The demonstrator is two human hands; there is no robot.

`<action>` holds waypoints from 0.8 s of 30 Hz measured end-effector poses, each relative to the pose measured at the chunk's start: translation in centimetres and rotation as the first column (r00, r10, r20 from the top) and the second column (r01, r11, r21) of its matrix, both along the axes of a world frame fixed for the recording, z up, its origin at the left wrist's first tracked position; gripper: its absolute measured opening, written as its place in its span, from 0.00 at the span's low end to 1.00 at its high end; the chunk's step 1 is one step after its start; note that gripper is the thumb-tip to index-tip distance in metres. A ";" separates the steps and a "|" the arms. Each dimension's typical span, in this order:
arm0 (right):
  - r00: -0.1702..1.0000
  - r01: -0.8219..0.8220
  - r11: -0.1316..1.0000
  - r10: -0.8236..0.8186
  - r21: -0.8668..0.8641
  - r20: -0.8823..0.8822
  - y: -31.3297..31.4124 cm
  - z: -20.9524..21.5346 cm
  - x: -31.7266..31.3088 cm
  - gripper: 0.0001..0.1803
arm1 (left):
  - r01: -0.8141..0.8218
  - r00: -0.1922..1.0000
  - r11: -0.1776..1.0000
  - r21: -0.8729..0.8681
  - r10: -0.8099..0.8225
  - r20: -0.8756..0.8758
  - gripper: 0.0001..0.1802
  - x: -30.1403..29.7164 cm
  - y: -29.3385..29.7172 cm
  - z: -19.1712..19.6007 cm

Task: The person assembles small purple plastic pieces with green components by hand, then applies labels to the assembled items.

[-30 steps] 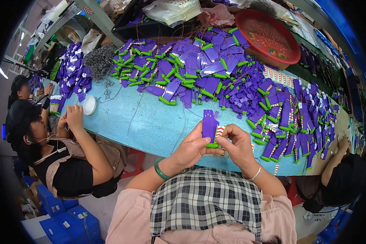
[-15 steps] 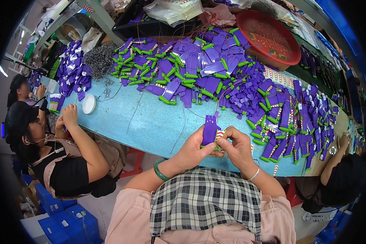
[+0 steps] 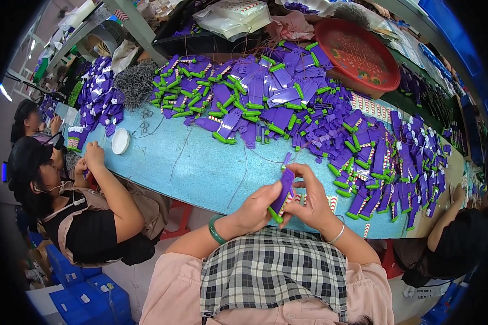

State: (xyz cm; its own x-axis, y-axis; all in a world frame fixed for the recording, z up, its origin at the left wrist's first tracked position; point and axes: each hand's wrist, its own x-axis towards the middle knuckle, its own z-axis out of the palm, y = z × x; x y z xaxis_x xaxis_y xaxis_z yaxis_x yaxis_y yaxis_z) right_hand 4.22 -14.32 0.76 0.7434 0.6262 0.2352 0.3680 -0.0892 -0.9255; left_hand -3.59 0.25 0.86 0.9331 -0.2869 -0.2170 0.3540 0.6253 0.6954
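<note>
Both hands pinch one flat purple plastic piece with a green end (image 3: pixel 281 197), held just above the near edge of the light-blue worktable (image 3: pixel 200 168). Left hand (image 3: pixel 257 208): fingers curled around the lower green end, thumb across the front, wrist bent up, a green bangle (image 3: pixel 216 230) on the wrist. Right hand (image 3: pixel 312 197): fingers arched over the upper part of the piece, fingertips closed on its edge, a thin silver bracelet (image 3: pixel 337 234) on the wrist. Forearms come in from below over a pink-sleeved, black-and-white checked garment (image 3: pixel 274 276), elbows spread.

Just under the hands on the table, red-and-white striped cards (image 3: pixel 331 203). Farther out, a broad heap of like purple pieces with green ends (image 3: pixel 265 103) covers the table's far half and runs to the right. A small white round lid (image 3: pixel 120 141) lies left of it, near a tangle of grey wire loops (image 3: pixel 135 81). At the far edge, a round red tray (image 3: pixel 358 54).

Left side: a seated person in a black top (image 3: pixel 92 227), hands raised together at the table edge.
</note>
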 end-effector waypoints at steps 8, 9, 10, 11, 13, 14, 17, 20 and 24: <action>0.883 -0.154 0.976 0.205 0.151 -0.423 -1.0 1.1 0.5 0.19 | 0.486 0.837 0.706 -0.514 -0.545 0.043 0.24 1.3 0.1 -1.3; 0.810 -0.140 0.964 0.242 0.224 -0.534 -1.3 1.0 0.7 0.22 | 0.491 0.833 0.702 -0.515 -0.552 0.042 0.24 1.3 0.1 0.2; 0.807 -0.136 0.934 0.298 0.331 -0.510 -1.3 0.4 0.8 0.25 | 0.335 0.940 0.942 -0.003 -0.334 0.069 0.21 1.5 0.0 1.4; 0.808 -0.130 0.935 0.293 0.331 -0.511 -1.2 0.8 0.9 0.25 | 0.012 0.966 0.875 0.485 -0.135 0.220 0.18 1.5 0.1 2.2; 0.719 0.136 0.894 0.206 0.426 -0.663 -1.2 2.1 1.2 0.19 | -0.139 0.962 0.913 0.384 0.033 0.270 0.10 1.4 0.9 2.6; 0.776 0.105 0.925 0.154 0.366 -0.612 -1.4 1.3 1.7 0.17 | -0.511 0.713 0.613 0.603 -0.091 0.696 0.08 2.5 2.0 2.8; 0.615 0.054 0.925 0.266 0.377 -0.742 -1.6 1.9 2.0 0.13 | -0.890 0.313 0.141 0.434 -0.505 0.805 0.12 2.9 2.6 3.6; 0.600 0.021 0.934 0.272 0.355 -0.752 -1.3 2.6 2.3 0.06 | -0.928 0.173 0.192 0.320 -0.538 0.825 0.10 2.7 2.1 2.0; 0.603 0.015 0.956 0.226 0.293 -0.766 -1.0 2.7 1.9 0.05 | -0.925 0.068 0.271 0.267 -0.573 0.817 0.12 2.4 1.9 1.8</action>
